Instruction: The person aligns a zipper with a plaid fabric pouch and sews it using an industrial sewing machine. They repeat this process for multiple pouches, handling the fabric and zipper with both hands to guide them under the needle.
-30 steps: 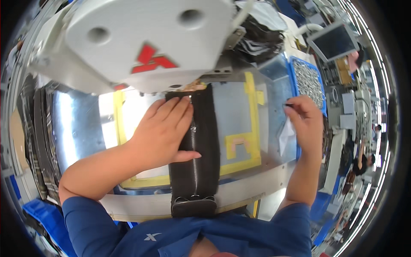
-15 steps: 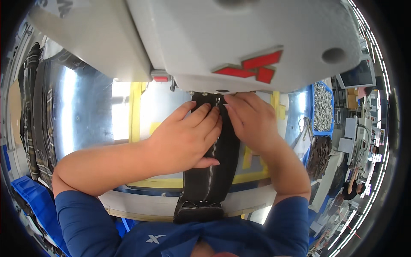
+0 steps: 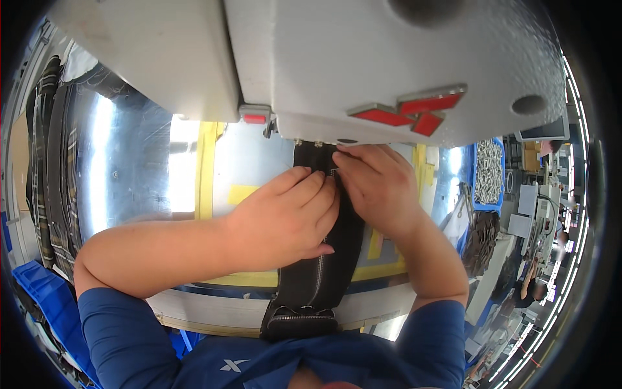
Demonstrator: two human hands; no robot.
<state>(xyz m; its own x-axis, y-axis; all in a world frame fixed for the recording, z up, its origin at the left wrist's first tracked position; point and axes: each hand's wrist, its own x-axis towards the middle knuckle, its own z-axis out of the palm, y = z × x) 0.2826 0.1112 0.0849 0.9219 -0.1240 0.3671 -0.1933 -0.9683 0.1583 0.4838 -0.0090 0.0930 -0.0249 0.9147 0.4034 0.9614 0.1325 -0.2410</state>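
Resting at frame centre: left hand (image 3: 282,217) is laid open, fingertips set on a black fabric strip (image 3: 342,259).
Right hand (image 3: 382,188): placed just right of centre, thumb and fingers bunched at the strip's upper end; whether anything is pinched cannot be told.
Strip's position: stretched from upper centre to lower centre, with a metal zipper (image 3: 318,279) set lengthwise.
Grey machine head (image 3: 389,52): the top of the frame is filled by it.
Blue tray (image 3: 487,207): filled with small metal pieces (image 3: 489,172), seen at right.
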